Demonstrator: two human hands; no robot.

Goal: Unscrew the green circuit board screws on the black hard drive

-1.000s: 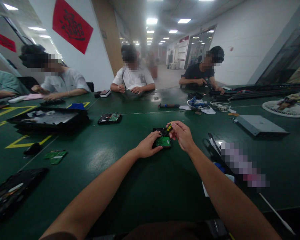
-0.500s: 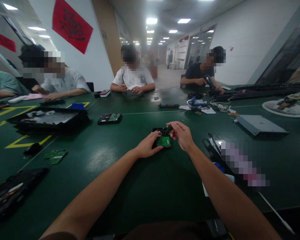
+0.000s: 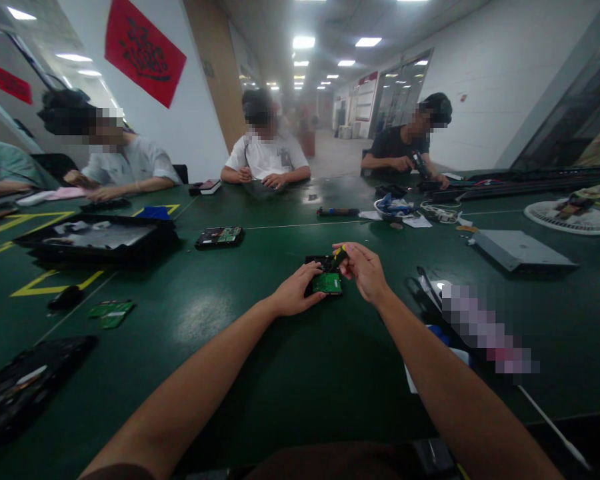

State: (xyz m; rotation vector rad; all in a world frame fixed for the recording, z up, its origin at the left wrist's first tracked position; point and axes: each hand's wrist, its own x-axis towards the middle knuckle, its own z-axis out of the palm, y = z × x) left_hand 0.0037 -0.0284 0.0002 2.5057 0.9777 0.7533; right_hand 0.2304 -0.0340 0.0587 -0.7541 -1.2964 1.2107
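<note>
A small black device with a green circuit board (image 3: pixel 329 283) lies on the green table in front of me. My left hand (image 3: pixel 300 290) grips it from the left, with the fingers over its far part and the thumb along its near edge. Pinched in the fingers of my right hand (image 3: pixel 365 270) is a yellow-and-black screwdriver (image 3: pixel 341 255), tilted with its lower end toward the device's far half. Where the tip touches is too small and dark to make out.
Left of my hands are another opened device (image 3: pixel 219 237), a loose green circuit board (image 3: pixel 113 312), a black tray (image 3: pixel 165 240) and a dark casing (image 3: pixel 35 373). A grey metal box (image 3: pixel 523 250) and a white fan grille (image 3: pixel 570 219) lie to the right. Several people sit across the table.
The screwdriver has turned in my right fingers: its handle looked dark before, and a yellow side shows now. Both hands and the device stay in nearly the same place.
</note>
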